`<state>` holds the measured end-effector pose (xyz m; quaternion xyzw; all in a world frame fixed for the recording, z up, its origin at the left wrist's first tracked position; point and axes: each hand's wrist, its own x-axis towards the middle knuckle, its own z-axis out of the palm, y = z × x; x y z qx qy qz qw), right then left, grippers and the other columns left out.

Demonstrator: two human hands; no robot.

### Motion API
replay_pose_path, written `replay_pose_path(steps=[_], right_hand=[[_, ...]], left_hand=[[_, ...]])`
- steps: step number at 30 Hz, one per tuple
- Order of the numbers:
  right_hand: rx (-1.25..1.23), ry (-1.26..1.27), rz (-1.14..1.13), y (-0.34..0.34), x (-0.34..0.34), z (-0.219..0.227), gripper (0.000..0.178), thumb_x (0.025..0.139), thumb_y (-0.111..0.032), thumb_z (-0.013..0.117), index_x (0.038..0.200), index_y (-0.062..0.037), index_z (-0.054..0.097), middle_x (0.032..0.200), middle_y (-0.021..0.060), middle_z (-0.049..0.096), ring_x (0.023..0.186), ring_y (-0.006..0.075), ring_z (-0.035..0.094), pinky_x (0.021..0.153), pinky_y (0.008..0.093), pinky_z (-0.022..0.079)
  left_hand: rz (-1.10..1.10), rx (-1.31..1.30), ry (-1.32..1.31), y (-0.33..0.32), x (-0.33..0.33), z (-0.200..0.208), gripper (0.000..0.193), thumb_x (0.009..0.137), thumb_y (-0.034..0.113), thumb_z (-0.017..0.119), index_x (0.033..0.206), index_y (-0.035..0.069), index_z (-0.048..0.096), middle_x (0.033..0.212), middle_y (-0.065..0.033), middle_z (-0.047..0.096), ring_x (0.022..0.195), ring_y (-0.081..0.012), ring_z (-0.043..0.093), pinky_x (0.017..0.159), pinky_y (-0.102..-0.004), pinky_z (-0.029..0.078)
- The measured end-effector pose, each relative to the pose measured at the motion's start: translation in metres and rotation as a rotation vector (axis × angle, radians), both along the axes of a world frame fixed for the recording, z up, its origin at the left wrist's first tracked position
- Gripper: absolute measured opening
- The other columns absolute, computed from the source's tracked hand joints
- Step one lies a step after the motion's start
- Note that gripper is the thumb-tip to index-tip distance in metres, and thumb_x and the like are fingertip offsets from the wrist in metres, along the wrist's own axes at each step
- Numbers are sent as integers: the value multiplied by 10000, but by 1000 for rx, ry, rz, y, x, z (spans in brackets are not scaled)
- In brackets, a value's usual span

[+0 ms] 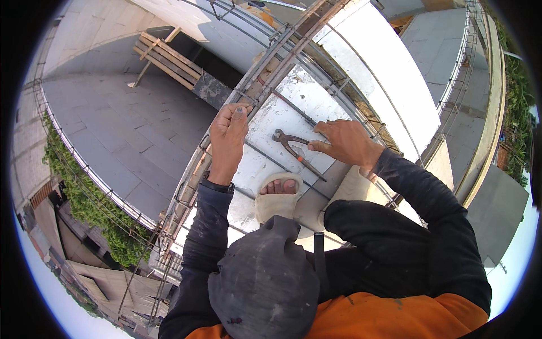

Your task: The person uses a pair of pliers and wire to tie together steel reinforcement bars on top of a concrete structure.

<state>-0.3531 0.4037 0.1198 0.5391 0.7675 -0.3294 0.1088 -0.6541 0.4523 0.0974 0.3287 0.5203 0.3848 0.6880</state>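
Note:
My left hand (228, 138) is closed in a pinch beside the rebar (261, 95) of a long steel cage. What lies between its fingertips, perhaps thin wire, is too small to make out. My right hand (351, 142) grips one handle of the end-cutting pincers (289, 138). Their jaws point left, toward my left hand, and the handles are spread. The other handle, with an orange mark, slants down over the white panel (265, 121) near my sandalled foot (279, 192). Thin bars cross the panel under the pincers.
Beyond the cage on the left, a grey block floor (124, 133) lies lower, with a slatted wooden panel (169, 59) at its back. Another white panel (378, 62) and more rebar cages (451, 107) stand to the right. Green plants (84, 198) grow below the left edge.

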Motion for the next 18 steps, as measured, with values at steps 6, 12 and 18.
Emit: replay_pose_path(steps=[6,12,18], right_hand=[[-496,643,-563,42,-61,23,468,1101,-475,606,1183,-26,708,876,94,751,786,214,724,720,415,583],[-5,452,-304,44,-46,29,344,1094,-354,619,1036,-36,735,770,141,703,649,278,672,624,426,521],[153,528,-556,71,-37,15,347,1030,-313,602,906,-16,730,713,183,668,622,344,617,635,448,509]], left_hand=[[-152,209,195,-32,42,9,233,1142,240,578,1114,24,661,814,55,559,711,-29,460,625,-227,381],[-482,236,261,-4,15,11,261,1130,268,606,1058,33,694,829,38,584,737,-32,480,651,-237,402],[-593,205,431,86,-33,2,356,1105,368,649,1077,31,762,876,11,656,805,-96,566,757,-292,470]])
